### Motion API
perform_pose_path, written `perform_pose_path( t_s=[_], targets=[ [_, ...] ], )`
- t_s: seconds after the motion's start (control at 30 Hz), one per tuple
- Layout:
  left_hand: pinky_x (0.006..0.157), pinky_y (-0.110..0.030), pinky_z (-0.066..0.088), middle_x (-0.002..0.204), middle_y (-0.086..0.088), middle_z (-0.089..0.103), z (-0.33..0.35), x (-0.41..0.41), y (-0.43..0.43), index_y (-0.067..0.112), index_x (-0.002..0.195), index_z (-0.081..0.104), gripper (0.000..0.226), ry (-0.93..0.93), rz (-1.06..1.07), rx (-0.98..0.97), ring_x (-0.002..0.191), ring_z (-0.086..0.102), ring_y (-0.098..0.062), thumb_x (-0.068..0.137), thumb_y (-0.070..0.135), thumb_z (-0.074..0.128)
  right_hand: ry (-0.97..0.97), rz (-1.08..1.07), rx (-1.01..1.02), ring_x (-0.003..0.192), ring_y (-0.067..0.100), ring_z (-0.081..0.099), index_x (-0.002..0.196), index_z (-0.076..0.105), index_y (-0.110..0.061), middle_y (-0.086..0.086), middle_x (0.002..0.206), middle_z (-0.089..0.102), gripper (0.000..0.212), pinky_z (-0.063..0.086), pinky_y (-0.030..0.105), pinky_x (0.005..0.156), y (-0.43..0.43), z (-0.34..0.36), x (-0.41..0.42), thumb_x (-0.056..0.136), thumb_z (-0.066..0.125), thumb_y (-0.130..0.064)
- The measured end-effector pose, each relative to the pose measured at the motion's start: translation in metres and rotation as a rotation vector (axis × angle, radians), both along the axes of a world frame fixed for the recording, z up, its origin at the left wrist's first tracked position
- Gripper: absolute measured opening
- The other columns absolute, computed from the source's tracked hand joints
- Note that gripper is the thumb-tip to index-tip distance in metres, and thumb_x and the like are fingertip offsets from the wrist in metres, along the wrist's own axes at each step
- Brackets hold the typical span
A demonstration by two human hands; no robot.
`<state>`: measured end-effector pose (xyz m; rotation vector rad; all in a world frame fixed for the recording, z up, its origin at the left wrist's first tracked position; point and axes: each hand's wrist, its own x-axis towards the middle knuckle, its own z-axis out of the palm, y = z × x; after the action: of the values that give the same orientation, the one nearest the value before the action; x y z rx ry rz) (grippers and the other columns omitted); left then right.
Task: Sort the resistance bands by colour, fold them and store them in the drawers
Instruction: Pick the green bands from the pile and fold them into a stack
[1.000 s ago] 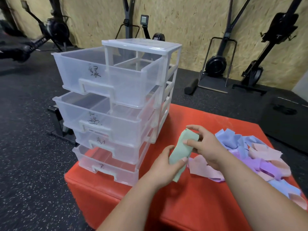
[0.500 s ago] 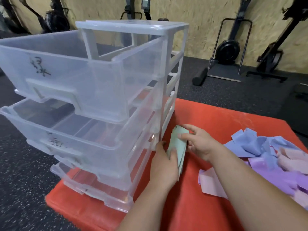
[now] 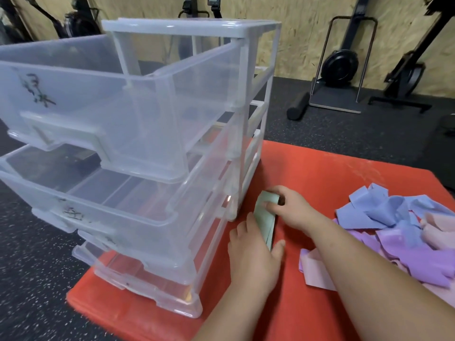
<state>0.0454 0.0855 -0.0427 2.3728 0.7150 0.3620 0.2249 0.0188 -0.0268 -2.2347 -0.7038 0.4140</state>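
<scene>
A folded pale green resistance band [image 3: 265, 217] stands on edge just right of the clear plastic drawer unit [image 3: 248, 33]. My left hand [image 3: 253, 254] grips its near end between fingers and thumb. My right hand [image 3: 290, 210] pinches its far end from the right. The unit's drawers are pulled out toward the left; the top drawer [image 3: 152, 114] carries a handwritten label and looks empty. A loose heap of blue [image 3: 379, 212], purple [image 3: 413, 254] and pink bands [image 3: 317, 271] lies on the right of the red padded box [image 3: 320, 168].
The red box stands on a dark speckled rubber floor [image 3: 37, 279]. Gym machines [image 3: 342, 65] and a black roller line the chipboard wall behind. The lower drawers jut out over the box's left edge.
The view has closed in on the drawer unit. Both hands carried the green band left and down beside the unit, and the band is folded narrower than before.
</scene>
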Motion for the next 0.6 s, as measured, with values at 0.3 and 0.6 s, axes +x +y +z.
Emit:
perform_pose_path(
  t_s=[0.3, 0.6],
  targets=[
    [0.107, -0.039, 0.048, 0.139, -0.003, 0.054, -0.004, -0.001, -0.003, 0.014, 0.161, 0.033, 0.083, 0.0, -0.014, 0.105, 0.122, 0.053, -0.028, 0.091, 0.034, 0.073, -0.03, 0.016, 0.01, 0.116, 0.017, 0.065, 0.133, 0.065, -0.036, -0.005, 0.128, 0.069, 0.051, 0.05, 0.043, 0.107, 0.0, -0.006, 0.005, 0.083, 0.068, -0.044],
    [0.105, -0.036, 0.051, 0.137, -0.003, 0.06, -0.012, -0.001, 0.005, 0.012, 0.153, 0.044, 0.075, -0.042, -0.008, 0.144, 0.122, 0.055, -0.026, 0.085, 0.018, 0.076, -0.063, 0.02, -0.008, 0.121, 0.018, 0.061, 0.137, 0.065, -0.03, -0.001, 0.132, 0.066, 0.042, 0.046, 0.037, 0.108, 0.002, -0.008, 0.004, 0.095, 0.071, -0.03]
  ],
)
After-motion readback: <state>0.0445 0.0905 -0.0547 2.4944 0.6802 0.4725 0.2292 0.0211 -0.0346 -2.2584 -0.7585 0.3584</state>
